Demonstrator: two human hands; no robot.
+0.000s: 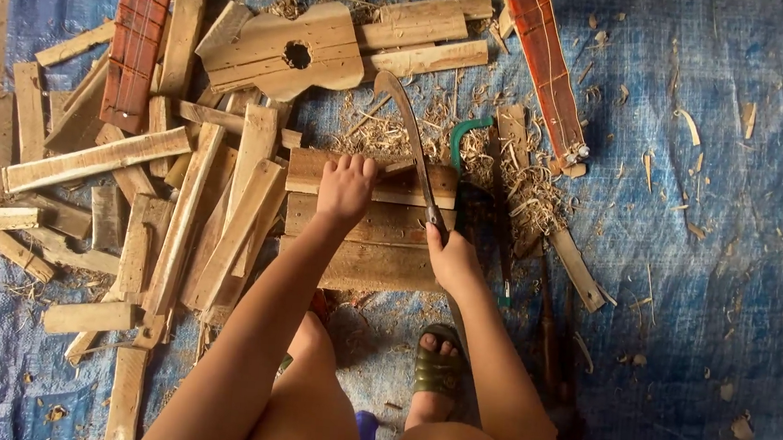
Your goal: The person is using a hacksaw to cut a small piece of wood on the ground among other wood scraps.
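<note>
Wood everywhere, but the piece that matters is the small wooden block (368, 220) made of stacked planks, sitting dead centre on the blue tarp (731, 225). Your left hand (346, 189) is pressed flat on its top plank, fingers spread over the far edge, so that grip is open and just pinning the wood down. Your right hand (451, 261) has its grip closed around the handle of a curved knife (411, 139), and the blade runs up toward 11 o'clock, crossing the block's right end with its tip out past the far edge.

Just at 3 o'clock of the block there's a green-handled saw (463, 138) lying in a heap of wood shavings (522, 188). At 12 o'clock lies a guitar-shaped wooden body (279, 51) with a round hole in it. At 9 o'clock you've got a big pile of wood offcuts (181, 205), slats lying every which way. Two reddish fretted necks sit further out, one neck (138, 37) at 10 o'clock and another neck (549, 70) at 1 o'clock. At 6 o'clock your foot in a green sandal (438, 368) rests on the tarp just below the block.
</note>
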